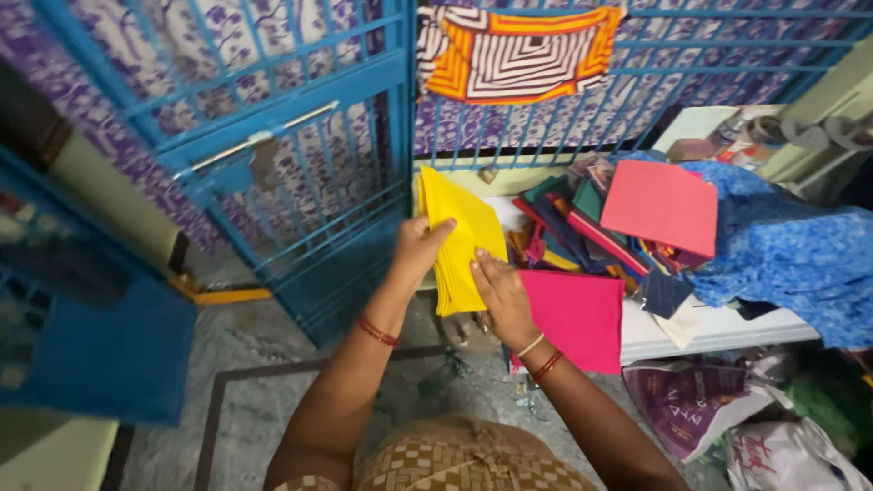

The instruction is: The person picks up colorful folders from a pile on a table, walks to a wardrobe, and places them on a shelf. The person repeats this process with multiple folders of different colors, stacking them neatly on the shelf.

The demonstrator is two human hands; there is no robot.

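1. A blue metal gate [300, 155] is seen at the left and rear, with a striped orange cloth [518, 55] hung on it.
2. A blue patterned fabric [791, 245] is draped over the white tabletop [718, 327] at the right.
3. A pile of coloured cloth pieces [591, 232] is heaped there, topped by a coral square [662, 205].
4. A pink cloth [577, 314] is laid at the tabletop edge.
5. A yellow folded stack [464, 241] is held upright above that edge.
6. The left hand [420, 247] is clamped on its left edge.
7. The right hand [500, 295] is pressed against it, fingers together.
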